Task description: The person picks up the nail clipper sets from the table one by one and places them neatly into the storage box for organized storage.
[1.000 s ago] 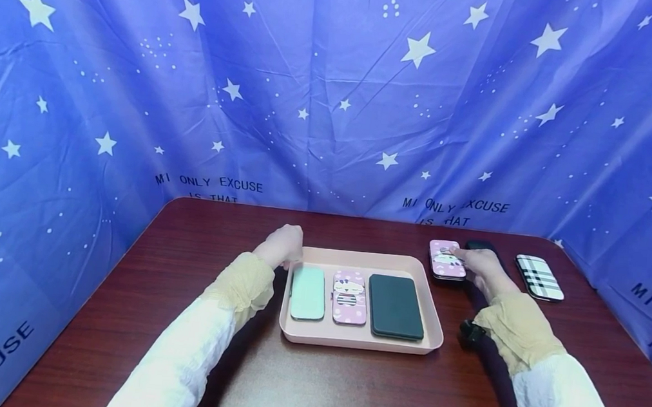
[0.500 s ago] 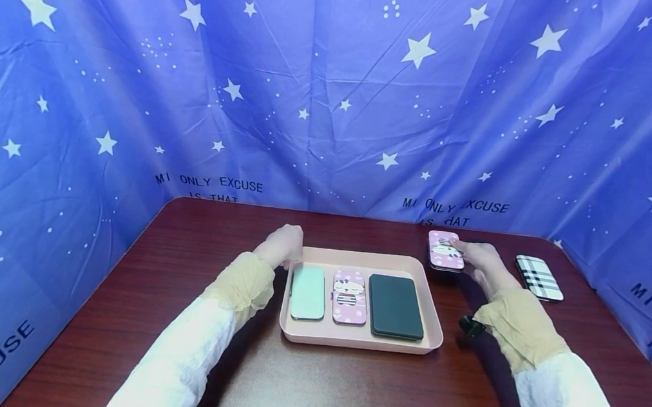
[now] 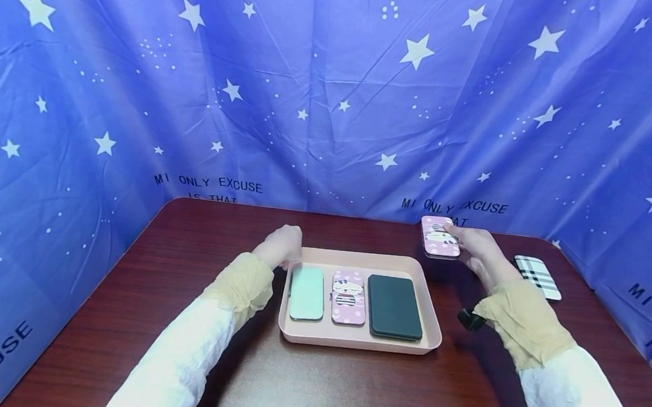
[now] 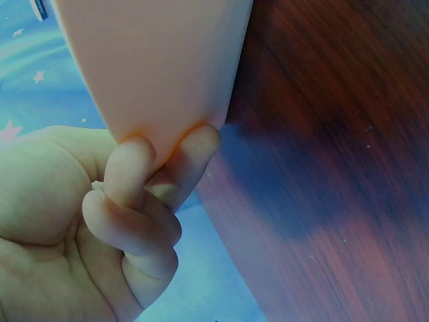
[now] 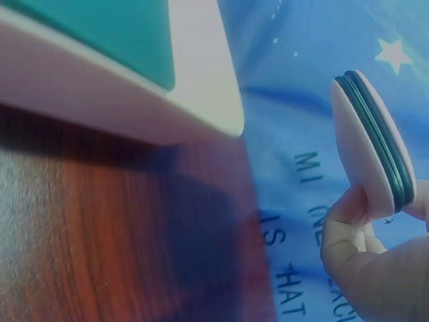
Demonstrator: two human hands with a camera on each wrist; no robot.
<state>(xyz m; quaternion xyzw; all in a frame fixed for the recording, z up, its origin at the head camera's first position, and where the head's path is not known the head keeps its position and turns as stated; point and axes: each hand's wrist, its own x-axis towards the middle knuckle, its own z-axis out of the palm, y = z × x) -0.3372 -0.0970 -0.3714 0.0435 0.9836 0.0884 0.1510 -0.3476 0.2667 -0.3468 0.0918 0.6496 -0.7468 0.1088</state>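
My right hand (image 3: 480, 248) pinches a pink cat-print case (image 3: 439, 237) at its edge, above the table's far right. In the right wrist view this case (image 5: 365, 141) is upright, a dark band around its edge, the thumb and fingers at its lower end. My left hand (image 3: 280, 246) grips the far left corner of a pale pink tray (image 3: 348, 344); the left wrist view has fingers pinching the tray (image 4: 154, 74). Inside the tray lie a mint-green case (image 3: 308, 294), another pink cat-print case (image 3: 348, 309) and a larger dark green case (image 3: 396, 306).
A black-and-white plaid case (image 3: 539, 278) lies on the table right of my right hand. The dark red wooden table (image 3: 333, 388) meets a blue star-printed cloth (image 3: 335, 101) at its back and sides. A small black object (image 3: 470, 319) sits beside my right wrist.
My right hand has lifted the pink cat-print case and moved it away and slightly left. The dark item seen behind this hand earlier is out of sight. My left hand has stayed put.
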